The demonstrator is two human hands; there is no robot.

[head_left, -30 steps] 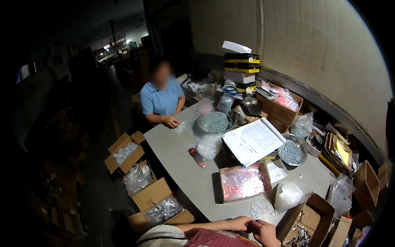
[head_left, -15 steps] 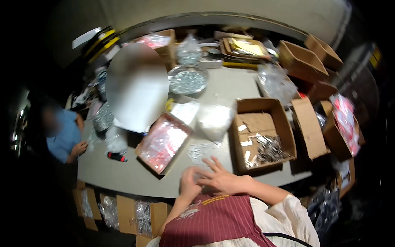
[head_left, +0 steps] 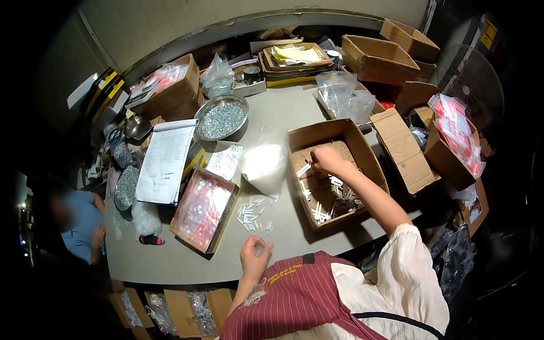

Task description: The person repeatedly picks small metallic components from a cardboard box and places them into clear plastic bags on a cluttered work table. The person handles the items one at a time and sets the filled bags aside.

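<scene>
My right hand (head_left: pixel 328 160) reaches into an open cardboard box (head_left: pixel 378 150), fingers bent downward and drawn together; what they hold, if anything, is hidden. Inside the box lie small metal parts (head_left: pixel 344 201) and white strip-like pieces (head_left: pixel 320 215). Close to the table's front edge, my left hand (head_left: pixel 255 258) is curled, with something pale and see-through between thumb and fingers that I cannot make out. Just beyond it, short white pieces (head_left: pixel 247 217) are scattered on the table. A clear bag of white contents (head_left: pixel 263 168) stands between them and the metal bowl of small silvery parts (head_left: pixel 222 120).
Left of the white pieces sits a shallow box of red-and-clear plastic bags (head_left: pixel 202 212), beside a clipboard with paper (head_left: pixel 165 161). A red-and-black tool (head_left: pixel 152 240) lies near the left edge. Cartons (head_left: pixel 405 150) crowd the right side. A person in blue (head_left: pixel 82 224) is at far left.
My hands were together at the front edge. The right has moved forward and right into the cardboard box; the left stays near the edge, curled. The view has shifted.
</scene>
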